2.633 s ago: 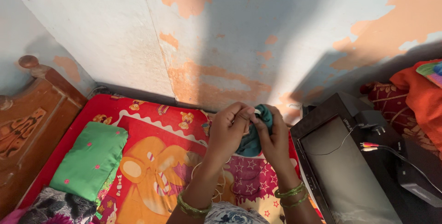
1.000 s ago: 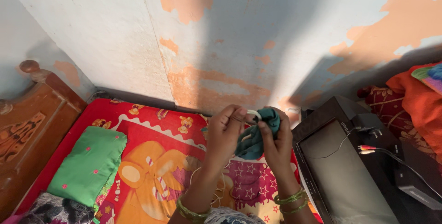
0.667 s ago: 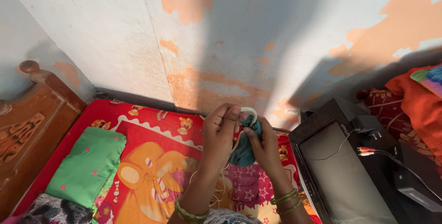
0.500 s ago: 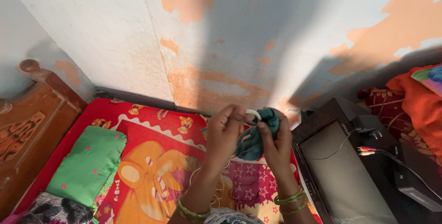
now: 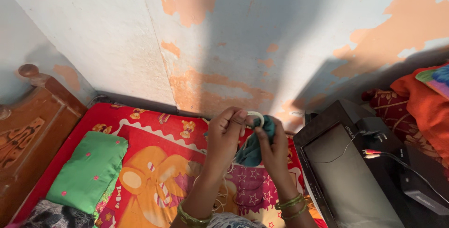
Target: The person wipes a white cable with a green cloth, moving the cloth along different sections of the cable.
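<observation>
My left hand [image 5: 224,136] and my right hand [image 5: 271,143] are raised together over the bed, both gripping a bunched teal cloth [image 5: 251,147]. A white cord [image 5: 256,114] loops out of the cloth's top edge, pinched between my left thumb and fingers. More of the white cord [image 5: 222,194] hangs down in loops towards my lap. Both wrists carry green bangles.
A red and orange patterned bedsheet [image 5: 154,162] covers the bed. A folded green cloth [image 5: 86,169] lies at its left, by a wooden headboard [image 5: 28,125]. A black television [image 5: 348,172] with cables lies at the right. Orange and red fabrics [image 5: 423,104] are piled at the far right.
My hands keep working the white cord at the cloth's top edge; they shifted a little left, right and back, and the cord loop now shows more above the cloth.
</observation>
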